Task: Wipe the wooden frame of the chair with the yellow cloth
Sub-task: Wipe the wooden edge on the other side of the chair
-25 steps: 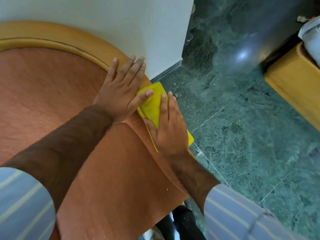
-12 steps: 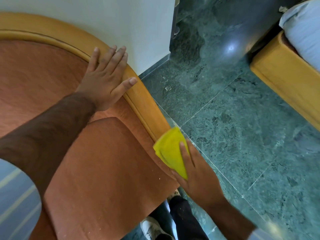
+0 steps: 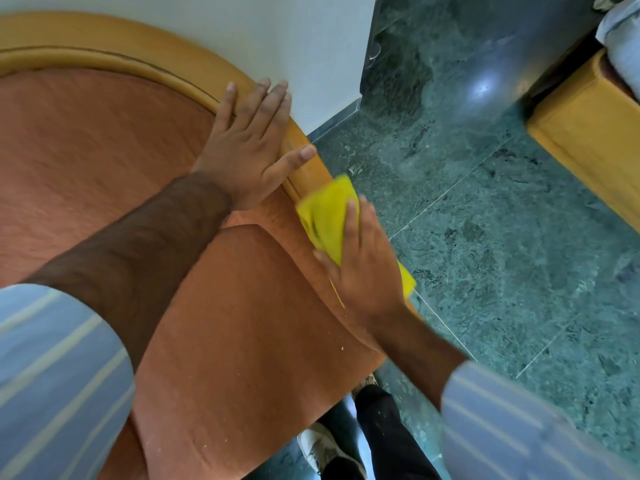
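The chair's curved light wooden frame (image 3: 145,60) arcs from the upper left down to the right edge of the orange-brown upholstery (image 3: 104,143). My left hand (image 3: 252,147) lies flat and spread on the frame's bend, holding nothing. Just below it, my right hand (image 3: 363,271) presses the folded yellow cloth (image 3: 325,213) against the frame's right side rail. The cloth sticks out above my fingers and a corner shows below my palm. The lower rail is hidden under hand and cloth.
A white wall (image 3: 277,32) stands right behind the chair. Green marble floor (image 3: 502,237) spreads to the right. A wooden bed base (image 3: 588,133) with bedding sits at the far right. My shoes (image 3: 325,448) and dark trouser legs are below the seat's front edge.
My right hand slid the cloth down the side rail and has now come back up toward my left hand. The left hand stayed flat on the frame's bend.
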Demonstrator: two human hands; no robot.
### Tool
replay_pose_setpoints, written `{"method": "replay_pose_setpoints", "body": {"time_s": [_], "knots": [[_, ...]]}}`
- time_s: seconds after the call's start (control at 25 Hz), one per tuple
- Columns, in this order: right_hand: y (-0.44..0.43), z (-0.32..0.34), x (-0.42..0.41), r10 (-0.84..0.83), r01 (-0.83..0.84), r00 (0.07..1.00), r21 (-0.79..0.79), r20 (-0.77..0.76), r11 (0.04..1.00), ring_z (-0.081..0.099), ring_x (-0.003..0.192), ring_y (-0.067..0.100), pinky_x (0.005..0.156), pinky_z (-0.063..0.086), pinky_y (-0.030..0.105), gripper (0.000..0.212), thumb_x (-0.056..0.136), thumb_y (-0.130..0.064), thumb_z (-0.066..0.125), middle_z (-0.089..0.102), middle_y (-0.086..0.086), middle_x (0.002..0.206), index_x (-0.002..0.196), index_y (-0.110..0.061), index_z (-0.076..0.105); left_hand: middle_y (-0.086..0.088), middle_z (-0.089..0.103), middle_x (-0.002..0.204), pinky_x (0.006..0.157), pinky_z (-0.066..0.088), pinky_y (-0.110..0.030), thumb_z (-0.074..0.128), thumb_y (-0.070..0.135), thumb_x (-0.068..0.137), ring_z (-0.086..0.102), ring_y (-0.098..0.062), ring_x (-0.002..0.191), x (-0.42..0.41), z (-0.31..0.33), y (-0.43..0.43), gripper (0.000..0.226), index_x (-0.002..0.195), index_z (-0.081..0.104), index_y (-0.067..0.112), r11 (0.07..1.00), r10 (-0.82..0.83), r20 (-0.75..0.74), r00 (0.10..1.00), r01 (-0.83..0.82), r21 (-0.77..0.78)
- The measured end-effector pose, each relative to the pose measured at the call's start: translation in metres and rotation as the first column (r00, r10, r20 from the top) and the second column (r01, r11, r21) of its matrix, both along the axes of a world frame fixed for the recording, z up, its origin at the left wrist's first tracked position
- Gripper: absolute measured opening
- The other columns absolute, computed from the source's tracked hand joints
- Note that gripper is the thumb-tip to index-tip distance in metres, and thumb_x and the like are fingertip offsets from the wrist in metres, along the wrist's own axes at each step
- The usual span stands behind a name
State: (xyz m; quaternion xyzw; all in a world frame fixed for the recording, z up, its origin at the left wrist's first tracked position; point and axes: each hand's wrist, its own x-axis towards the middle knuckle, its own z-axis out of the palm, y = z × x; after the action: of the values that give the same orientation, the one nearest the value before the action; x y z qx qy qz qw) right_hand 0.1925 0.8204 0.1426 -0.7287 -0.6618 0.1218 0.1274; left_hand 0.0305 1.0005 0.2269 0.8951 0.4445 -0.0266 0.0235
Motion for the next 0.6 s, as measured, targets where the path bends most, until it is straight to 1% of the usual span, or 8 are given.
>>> {"method": "replay_pose_setpoints", "body": {"time_s": [0.12, 0.24, 0.32, 0.36, 0.4, 0.48, 0.52, 0.6], "knots": [[0.074, 0.013, -0.027, -0.009, 0.014, 0.999, 0.128, -0.041, 0.992, 0.027, 0.155, 0.039, 0.123, 0.034, 0.049, 0.085, 0.101, -0.062, 0.044, 0.027, 0.024, 0.167, 0.16, -0.005, 0.024, -0.006, 0.012, 0.177, 0.131, -0.005, -0.055, 0.0, 0.072, 0.095, 0.003, -0.022, 0.164, 0.0, -0.002, 0.002, 0.095, 0.165, 0.015, 0.009, 1.0, 0.009, 0.027, 1.0, -0.008, -0.022], [0.067, 0.005, -0.023, 0.03, -0.024, 0.999, 0.184, -0.028, 0.983, 0.028, 0.155, 0.041, 0.124, 0.032, 0.049, 0.084, 0.101, -0.059, 0.048, 0.028, 0.025, 0.166, 0.16, -0.004, 0.026, -0.009, 0.014, 0.176, 0.131, -0.004, -0.056, -0.001, 0.074, 0.094, 0.005, -0.023, 0.164, -0.001, -0.001, 0.003, 0.098, 0.164, 0.017, 0.007, 0.999, 0.022, 0.037, 0.999, -0.021, -0.027], [0.027, -0.004, -0.006, 0.069, -0.067, 0.998, 0.148, -0.005, 0.987, 0.025, 0.156, 0.041, 0.124, 0.031, 0.049, 0.081, 0.102, -0.056, 0.048, 0.023, 0.026, 0.167, 0.16, -0.004, 0.024, -0.014, 0.016, 0.175, 0.13, -0.001, -0.058, -0.006, 0.079, 0.091, 0.008, -0.027, 0.164, -0.002, 0.002, 0.002, 0.107, 0.163, 0.018, 0.003, 1.0, 0.007, 0.013, 1.0, -0.006, -0.025], [0.004, -0.007, 0.002, 0.078, -0.079, 0.997, 0.101, 0.012, 0.992, 0.024, 0.156, 0.04, 0.124, 0.032, 0.049, 0.08, 0.103, -0.055, 0.046, 0.021, 0.025, 0.168, 0.161, -0.004, 0.023, -0.015, 0.017, 0.175, 0.13, 0.0, -0.059, -0.003, 0.082, 0.09, 0.009, -0.029, 0.163, -0.001, 0.003, 0.002, 0.11, 0.163, 0.018, 0.002, 1.0, 0.002, -0.003, 1.0, -0.002, -0.031], [-0.015, -0.008, 0.011, 0.084, -0.085, 0.996, 0.044, 0.021, 0.995, 0.023, 0.157, 0.039, 0.123, 0.033, 0.049, 0.08, 0.104, -0.057, 0.042, 0.019, 0.024, 0.169, 0.161, -0.005, 0.021, -0.016, 0.017, 0.175, 0.13, 0.001, -0.06, 0.004, 0.085, 0.089, 0.01, -0.029, 0.163, 0.001, 0.004, 0.001, 0.112, 0.163, 0.018, 0.002, 0.999, 0.01, -0.017, 1.0, -0.011, -0.041], [-0.03, -0.009, 0.017, 0.078, -0.078, 0.997, -0.013, 0.008, 0.997, 0.024, 0.157, 0.038, 0.122, 0.034, 0.049, 0.081, 0.104, -0.059, 0.038, 0.018, 0.023, 0.17, 0.162, -0.006, 0.019, -0.017, 0.016, 0.175, 0.131, 0.003, -0.059, 0.017, 0.086, 0.088, 0.01, -0.031, 0.163, 0.006, 0.007, -0.005, 0.113, 0.162, 0.016, 0.001, 0.995, 0.07, -0.036, 0.997, -0.072, -0.062], [-0.03, -0.006, 0.017, 0.074, -0.074, 0.997, -0.022, -0.003, 0.997, 0.025, 0.156, 0.038, 0.122, 0.034, 0.05, 0.081, 0.103, -0.059, 0.039, 0.018, 0.023, 0.17, 0.162, -0.006, 0.019, -0.016, 0.015, 0.175, 0.131, 0.004, -0.057, 0.022, 0.085, 0.088, 0.01, -0.031, 0.163, 0.013, 0.008, -0.014, 0.113, 0.163, 0.016, 0.001, 0.988, 0.127, -0.011, 0.992, -0.128, -0.084], [-0.026, -0.001, 0.017, 0.106, -0.109, 0.991, -0.029, -0.087, 0.994, 0.022, 0.158, 0.036, 0.124, 0.032, 0.048, 0.085, 0.101, -0.059, 0.045, 0.015, 0.021, 0.171, 0.163, -0.008, 0.015, -0.016, 0.012, 0.175, 0.133, 0.007, -0.049, 0.034, 0.08, 0.089, 0.009, -0.032, 0.163, 0.029, 0.006, -0.049, 0.109, 0.163, 0.017, 0.001, 0.952, 0.29, 0.131, 0.948, -0.271, -0.143]]}}
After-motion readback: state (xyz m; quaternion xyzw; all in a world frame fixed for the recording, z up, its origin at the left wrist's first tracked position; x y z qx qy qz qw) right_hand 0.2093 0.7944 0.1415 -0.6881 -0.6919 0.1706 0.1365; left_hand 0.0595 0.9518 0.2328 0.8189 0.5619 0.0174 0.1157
